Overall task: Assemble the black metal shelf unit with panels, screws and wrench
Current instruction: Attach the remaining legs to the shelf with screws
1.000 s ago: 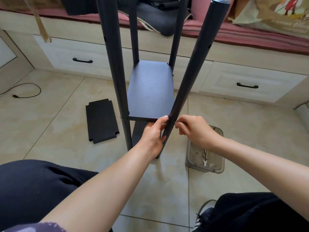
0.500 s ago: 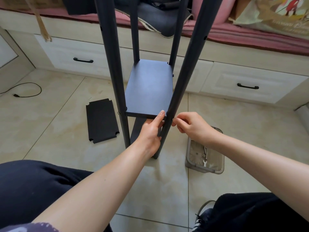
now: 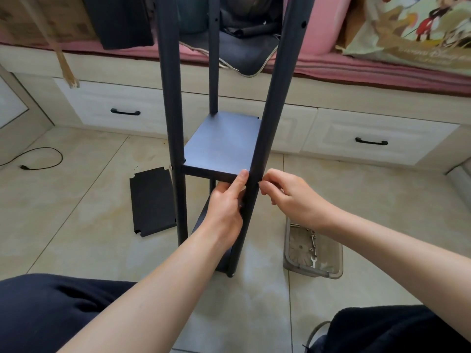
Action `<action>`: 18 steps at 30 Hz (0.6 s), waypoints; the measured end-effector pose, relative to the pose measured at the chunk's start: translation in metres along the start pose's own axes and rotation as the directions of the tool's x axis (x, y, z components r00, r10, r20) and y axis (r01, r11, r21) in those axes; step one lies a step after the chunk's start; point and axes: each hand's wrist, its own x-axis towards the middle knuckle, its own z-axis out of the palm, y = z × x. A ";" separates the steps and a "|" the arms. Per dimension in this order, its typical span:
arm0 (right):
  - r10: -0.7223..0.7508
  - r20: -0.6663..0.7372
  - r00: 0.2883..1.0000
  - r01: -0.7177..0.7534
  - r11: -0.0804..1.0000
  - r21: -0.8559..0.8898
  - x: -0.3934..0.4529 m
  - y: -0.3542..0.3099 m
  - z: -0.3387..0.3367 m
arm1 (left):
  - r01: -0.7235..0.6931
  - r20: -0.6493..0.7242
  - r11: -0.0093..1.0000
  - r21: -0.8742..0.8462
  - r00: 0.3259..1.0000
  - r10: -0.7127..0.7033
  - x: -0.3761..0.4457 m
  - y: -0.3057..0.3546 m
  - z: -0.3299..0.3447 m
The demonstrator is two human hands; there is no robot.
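Since a second ago both hands have slid a little up the front right post [image 3: 265,138], and the post itself now stands straighter, its top no longer splaying to the right.

Well left of the left hand, a spare panel [image 3: 152,201] lies flat on the floor [image 3: 76,225]. The left hand [image 3: 225,206] wraps the post from the near side just under the mounted panel [image 3: 224,146], thumb stretched up against the panel's front corner, fingers hidden behind the metal. Across the post, the right hand [image 3: 293,197] has its fingertips pinched together at the post's side, level with that corner; whether a screw sits between them cannot be told. Below and right of that hand, a clear tray [image 3: 336,263] holds screws [image 3: 312,238] and a small wrench [image 3: 313,262].

The step looks like fastening this corner by hand. To do it well, the left hand should keep panel and post hole lined up while the right starts the thread straight, saving the wrench for last. The panel's height is unchanged.
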 end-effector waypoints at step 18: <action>-0.209 -0.048 0.977 0.188 0.942 -0.277 0.002 -0.003 -0.004 | -0.033 -0.001 0.996 -0.077 0.999 0.033 0.000 0.005 0.006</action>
